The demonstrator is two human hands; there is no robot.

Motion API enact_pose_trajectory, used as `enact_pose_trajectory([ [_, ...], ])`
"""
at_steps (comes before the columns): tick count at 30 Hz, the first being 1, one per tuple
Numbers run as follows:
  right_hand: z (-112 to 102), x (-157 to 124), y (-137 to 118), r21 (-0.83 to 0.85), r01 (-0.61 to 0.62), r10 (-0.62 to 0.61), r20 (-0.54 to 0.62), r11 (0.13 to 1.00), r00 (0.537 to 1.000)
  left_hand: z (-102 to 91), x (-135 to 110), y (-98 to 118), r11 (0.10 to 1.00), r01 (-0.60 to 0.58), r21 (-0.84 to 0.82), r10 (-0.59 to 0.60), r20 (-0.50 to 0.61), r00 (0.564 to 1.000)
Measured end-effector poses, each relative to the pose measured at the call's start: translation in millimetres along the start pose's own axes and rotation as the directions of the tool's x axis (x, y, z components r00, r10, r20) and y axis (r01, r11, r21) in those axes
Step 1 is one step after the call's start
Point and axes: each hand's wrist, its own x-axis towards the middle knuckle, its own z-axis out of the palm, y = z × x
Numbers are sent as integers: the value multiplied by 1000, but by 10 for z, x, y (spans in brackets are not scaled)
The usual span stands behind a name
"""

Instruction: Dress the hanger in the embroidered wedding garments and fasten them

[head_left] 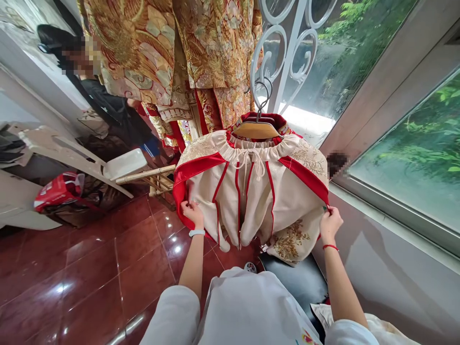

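Note:
A cream and red skirt (pixel 251 191) with gold embroidery hangs inside out from a wooden hanger (pixel 256 129), hooked on a white scrolled window grille (pixel 287 52). My left hand (pixel 192 213) is closed on the skirt's red left edge. My right hand (pixel 329 223) pinches the red right edge, and the two hands hold the cloth spread between them. Behind the skirt hangs a gold and red embroidered robe (pixel 172 52).
A person in dark clothes (pixel 104 105) stands at the back left. White plastic chairs (pixel 79 153) and a red bag (pixel 57 189) sit on the red tiled floor (pixel 89 278). A black stool (pixel 298 280) is below the skirt. A window wall (pixel 402 158) runs along the right.

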Motion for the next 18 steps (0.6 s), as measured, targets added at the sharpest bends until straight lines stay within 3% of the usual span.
enact_pose_trajectory([
  [3, 130, -464, -356, -17, 107, -109, -170, 994, 979, 40, -410, -50, 992, -123, -32, 120, -79, 990],
  [4, 226, -671, -536, -33, 183, -186, -99, 982, 978, 87, -566, -58, 983, -182, -5, 182, -28, 983],
  [6, 461, -1039, -914, -16, 310, -298, 233, 951, 926, 209, -826, -35, 955, -287, 74, 271, 174, 947],
  [9, 772, -1355, -1309, -94, 241, -159, 517, 966, 841, 380, -1035, 81, 898, -393, 201, 264, 469, 843],
  [11, 859, -1459, -1371, -109, 244, -128, 611, 964, 781, 431, -1108, 156, 848, -461, 262, 243, 582, 776],
  [14, 822, -1566, -1248, -39, 323, -215, 668, 946, 712, 418, -1216, 189, 772, -569, 284, 264, 671, 693],
  [18, 727, -1522, -1115, -101, 244, -127, 633, 964, 763, 427, -1286, 158, 772, -555, 311, 228, 679, 698],
])
